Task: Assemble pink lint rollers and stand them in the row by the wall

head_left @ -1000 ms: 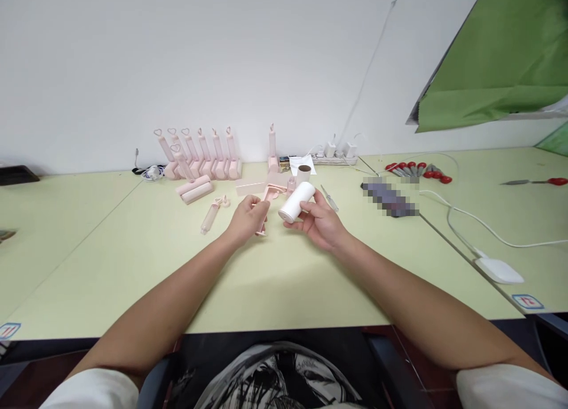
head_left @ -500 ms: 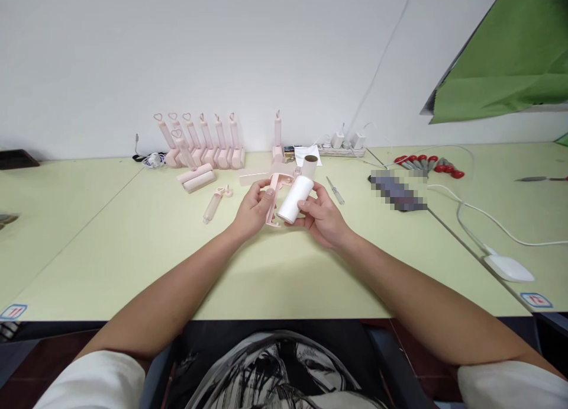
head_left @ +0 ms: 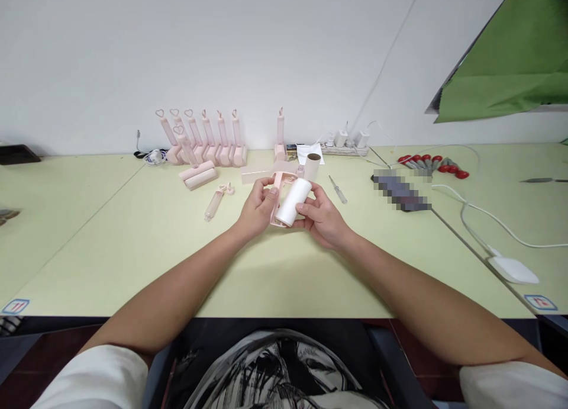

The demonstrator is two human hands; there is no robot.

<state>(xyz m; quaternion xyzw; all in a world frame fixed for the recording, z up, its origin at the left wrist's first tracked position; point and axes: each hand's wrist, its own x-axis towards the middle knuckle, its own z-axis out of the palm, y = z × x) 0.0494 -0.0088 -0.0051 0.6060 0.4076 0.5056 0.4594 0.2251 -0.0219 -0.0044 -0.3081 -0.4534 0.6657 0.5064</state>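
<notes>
A pink plastic lint roller frame [head_left: 278, 183] is gripped between the thumb and fingers of my left hand [head_left: 257, 206]. My right hand [head_left: 325, 216] holds a white sticky lint roll [head_left: 293, 202], thumb on its side. Tilted, the roll lies against the frame, its lower end at the frame's near end; whether it is seated I cannot tell. Behind my hands stands a cardboard tube [head_left: 313, 164]. To the left lies a clear pink handle [head_left: 214, 205] with a small looped end.
Several pink lint rollers [head_left: 208, 151] stand along the wall, with another [head_left: 280, 134] apart. A pink cover piece [head_left: 255, 175] lies behind my left hand. Rightward are a screwdriver [head_left: 338, 190], a blurred-out dark phone-like object [head_left: 400, 191], red-handled tools [head_left: 426, 160], a power strip [head_left: 350, 150] and a white charger [head_left: 513, 269].
The white roll has come closer to the pink frame, its lower end now meeting the frame's near end. Both hands keep their grips. The view has shifted slightly.
</notes>
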